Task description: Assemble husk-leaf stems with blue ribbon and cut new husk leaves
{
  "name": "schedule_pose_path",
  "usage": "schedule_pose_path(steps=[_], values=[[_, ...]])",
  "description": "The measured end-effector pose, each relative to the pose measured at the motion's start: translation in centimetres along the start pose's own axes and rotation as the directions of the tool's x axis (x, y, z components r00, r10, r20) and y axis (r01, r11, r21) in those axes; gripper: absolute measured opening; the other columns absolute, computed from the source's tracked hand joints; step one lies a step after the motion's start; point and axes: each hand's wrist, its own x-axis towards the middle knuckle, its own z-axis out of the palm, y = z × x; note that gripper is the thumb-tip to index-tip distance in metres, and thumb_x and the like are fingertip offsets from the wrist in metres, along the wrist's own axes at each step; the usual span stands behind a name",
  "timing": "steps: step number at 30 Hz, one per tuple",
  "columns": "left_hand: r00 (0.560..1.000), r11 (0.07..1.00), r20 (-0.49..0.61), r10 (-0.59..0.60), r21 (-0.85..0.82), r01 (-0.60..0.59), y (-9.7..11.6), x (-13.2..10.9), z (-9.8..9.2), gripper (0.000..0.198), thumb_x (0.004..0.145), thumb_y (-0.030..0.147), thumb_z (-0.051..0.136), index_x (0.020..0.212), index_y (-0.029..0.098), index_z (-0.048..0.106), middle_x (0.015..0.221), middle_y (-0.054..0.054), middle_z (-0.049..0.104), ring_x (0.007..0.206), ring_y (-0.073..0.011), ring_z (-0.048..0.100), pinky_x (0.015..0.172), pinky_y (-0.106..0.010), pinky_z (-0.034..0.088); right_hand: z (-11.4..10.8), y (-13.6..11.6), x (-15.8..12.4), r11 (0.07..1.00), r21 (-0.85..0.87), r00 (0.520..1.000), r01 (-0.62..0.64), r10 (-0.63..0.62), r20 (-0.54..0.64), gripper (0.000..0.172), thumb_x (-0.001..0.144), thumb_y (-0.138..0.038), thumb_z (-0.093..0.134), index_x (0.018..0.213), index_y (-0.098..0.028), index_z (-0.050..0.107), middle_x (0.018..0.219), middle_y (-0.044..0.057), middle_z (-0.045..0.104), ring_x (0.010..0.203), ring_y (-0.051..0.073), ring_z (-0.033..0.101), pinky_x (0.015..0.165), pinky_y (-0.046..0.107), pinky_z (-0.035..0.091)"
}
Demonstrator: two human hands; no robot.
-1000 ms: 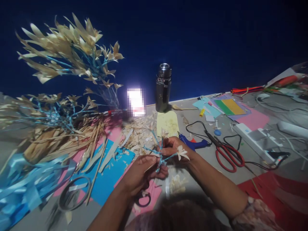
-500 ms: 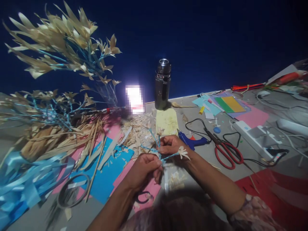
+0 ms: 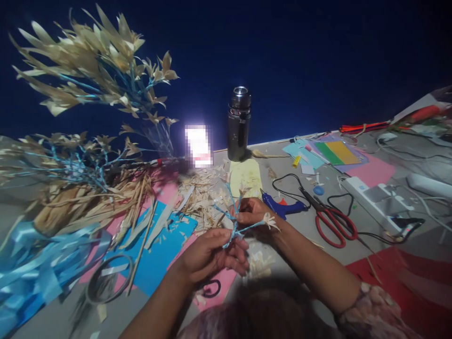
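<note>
Grip of the right hand point(image 3: 252, 213) is closed on a blue-wrapped sprig point(image 3: 235, 230); its lower stem is pinched by the left hand point(image 3: 214, 252), fingers loosely curled. A pale flower point(image 3: 271, 221) is borne at one tip. Sprig is held near scattered pale scraps point(image 3: 203, 186). Blue glue gun point(image 3: 287, 208) is seen just beside right hand; red-handled scissors point(image 3: 319, 208), farther right.

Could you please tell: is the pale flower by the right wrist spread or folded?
Spread: the pale flower at the end of the blue stem has petals pointing apart in different directions.
</note>
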Motion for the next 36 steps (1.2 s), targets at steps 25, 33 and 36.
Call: schedule_pose_path(steps=[25,33,36], values=[[0.997,0.998,-0.054,0.061,-0.029,-0.063,-0.8,-0.1,0.2,0.034,0.082,0.047,0.075,0.084,0.014,0.068,0.063,-0.003,0.062,0.055,-0.0162,0.062,0.049,-0.027,0.05,-0.3,0.7,-0.1,0.995,0.096,0.999,0.017,-0.013,-0.048,0.042,0.056,-0.043,0.096,0.073,-0.017,0.069,0.063,-0.003,0.063,0.049,0.008,0.051,0.047,0.02,0.04],[0.95,0.945,-0.236,0.205,0.3,-0.13,-1.8,0.4,1.2,0.042,0.077,0.05,0.076,0.056,0.02,0.055,0.045,0.004,0.042,0.039,-0.0111,0.04,0.045,-0.025,0.038,0.2,0.8,-0.1,0.996,0.083,0.996,0.016,-0.008,-0.093,0.038,0.055,-0.032,0.096,0.066,-0.016,0.064,0.058,-0.004,0.06,0.046,0.006,0.046,0.045,0.019,0.033],[0.8,0.837,-0.412,0.436,0.512,-0.192,-1.4,0.0,1.7,0.036,0.079,0.035,0.074,0.053,0.021,0.053,0.056,0.002,0.044,0.054,-0.0133,0.043,0.053,-0.024,0.038,0.3,1.2,0.0,0.997,0.061,0.986,0.048,-0.038,-0.164,0.038,0.058,-0.033,0.095,0.065,-0.016,0.062,0.058,-0.005,0.057,0.046,0.006,0.043,0.045,0.018,0.031]])
